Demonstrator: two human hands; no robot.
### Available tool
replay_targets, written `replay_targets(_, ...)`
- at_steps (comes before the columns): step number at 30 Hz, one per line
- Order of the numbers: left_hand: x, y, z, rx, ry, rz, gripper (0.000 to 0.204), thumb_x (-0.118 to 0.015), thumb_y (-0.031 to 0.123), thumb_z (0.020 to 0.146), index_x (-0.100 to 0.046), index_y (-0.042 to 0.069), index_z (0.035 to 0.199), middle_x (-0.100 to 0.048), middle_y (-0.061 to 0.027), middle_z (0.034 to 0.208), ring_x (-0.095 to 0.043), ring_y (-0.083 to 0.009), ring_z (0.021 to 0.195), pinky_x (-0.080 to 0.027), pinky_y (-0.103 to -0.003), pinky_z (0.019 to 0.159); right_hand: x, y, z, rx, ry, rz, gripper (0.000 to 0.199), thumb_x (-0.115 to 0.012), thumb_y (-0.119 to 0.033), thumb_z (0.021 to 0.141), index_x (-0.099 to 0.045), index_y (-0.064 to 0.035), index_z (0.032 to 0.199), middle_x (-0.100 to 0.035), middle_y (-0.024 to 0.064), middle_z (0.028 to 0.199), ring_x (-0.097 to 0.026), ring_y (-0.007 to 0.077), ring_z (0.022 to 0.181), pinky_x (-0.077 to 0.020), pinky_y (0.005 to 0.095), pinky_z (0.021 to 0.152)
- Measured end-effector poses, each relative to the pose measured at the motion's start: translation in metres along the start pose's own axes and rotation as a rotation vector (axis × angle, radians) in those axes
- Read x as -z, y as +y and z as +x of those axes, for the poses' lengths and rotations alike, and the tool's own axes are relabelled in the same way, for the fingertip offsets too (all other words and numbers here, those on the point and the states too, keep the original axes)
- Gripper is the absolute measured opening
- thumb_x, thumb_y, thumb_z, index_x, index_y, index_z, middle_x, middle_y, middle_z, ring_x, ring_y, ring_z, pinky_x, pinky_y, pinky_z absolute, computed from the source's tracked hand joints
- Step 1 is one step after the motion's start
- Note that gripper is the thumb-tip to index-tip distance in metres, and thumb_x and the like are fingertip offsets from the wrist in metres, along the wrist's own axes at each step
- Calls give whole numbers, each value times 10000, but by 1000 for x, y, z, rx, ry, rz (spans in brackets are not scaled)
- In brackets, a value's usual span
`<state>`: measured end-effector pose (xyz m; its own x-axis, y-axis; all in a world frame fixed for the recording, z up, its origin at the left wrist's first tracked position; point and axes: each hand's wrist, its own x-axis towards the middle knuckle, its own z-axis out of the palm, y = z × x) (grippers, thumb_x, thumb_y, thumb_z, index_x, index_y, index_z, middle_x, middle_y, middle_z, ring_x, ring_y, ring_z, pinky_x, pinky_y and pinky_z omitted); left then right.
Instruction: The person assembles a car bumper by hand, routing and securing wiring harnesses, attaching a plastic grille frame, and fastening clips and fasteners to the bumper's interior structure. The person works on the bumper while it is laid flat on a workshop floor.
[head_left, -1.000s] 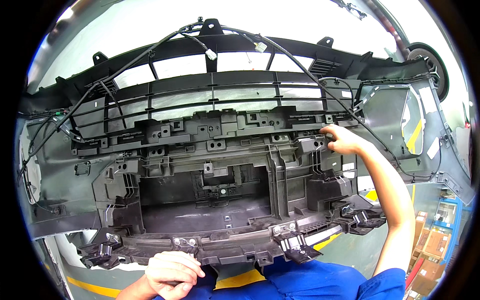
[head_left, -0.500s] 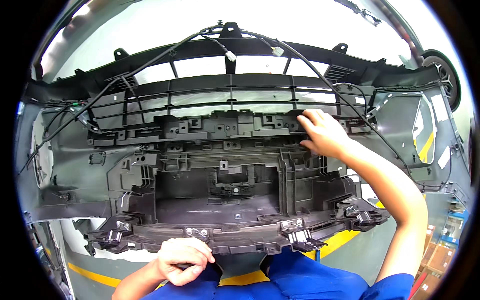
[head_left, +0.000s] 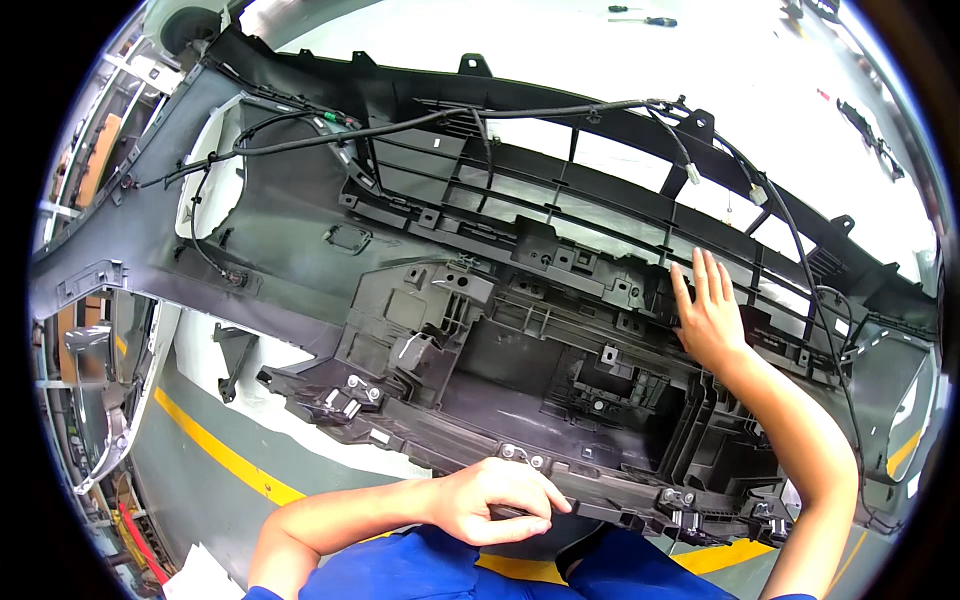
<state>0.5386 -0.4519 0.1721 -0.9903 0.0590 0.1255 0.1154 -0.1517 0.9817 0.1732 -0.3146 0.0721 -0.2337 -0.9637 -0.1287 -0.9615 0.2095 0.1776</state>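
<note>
Black plastic bumper carrier (head_left: 500,330) lies inner face up; left hand (head_left: 497,500) grips its near edge (steadying it), right hand (head_left: 708,318) presses flat, fingers released.

Large black plastic bumper shell (head_left: 420,250) lies inner side up, tilted.

A grey floor (head_left: 190,470) with a yellow stripe (head_left: 225,455) lies under the black bumper (head_left: 300,240).
</note>
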Motion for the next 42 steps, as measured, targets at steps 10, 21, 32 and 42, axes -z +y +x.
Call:
replay_targets(10,-8,-9,2,-101,81,13,50,-732,-6,879,-690,-8,852,-719,-125,841,-749,-322,917,-587,-405,755,-16,-55,51,-6,105,-77,693,-572,-155,943,-386,17,1589,-301,442,1587,-311,564,1508,-234,618,1254)
replay_targets(21,-7,-7,4,-112,108,18,61,-738,14,872,-702,-32,857,-739,-151,853,-740,-318,874,-585,-395,775,-33,-60,66,-2,188,-177,576,-519,-161,1006,-459,25,1547,-347,451,1562,-374,629,1444,-296,722,1180)
replay_targets(32,-8,-11,2,-144,125,40,67,-762,14,854,-704,-18,853,-731,-132,825,-734,-312,840,-582,-389,754,-29,-70,69,3,205,-99,577,-530,-133,983,-473,37,1532,-339,465,1555,-325,644,1462,-253,741,1186)
replay_targets(42,-7,-12,3,-166,108,34,66,-759,-6,858,-695,-21,860,-736,-160,878,-735,-324,848,-585,-401,747,-35,-67,73,35,256,-159,552,-545,-168,979,-530,-5,1506,-376,412,1572,-383,638,1432,-306,765,1141)
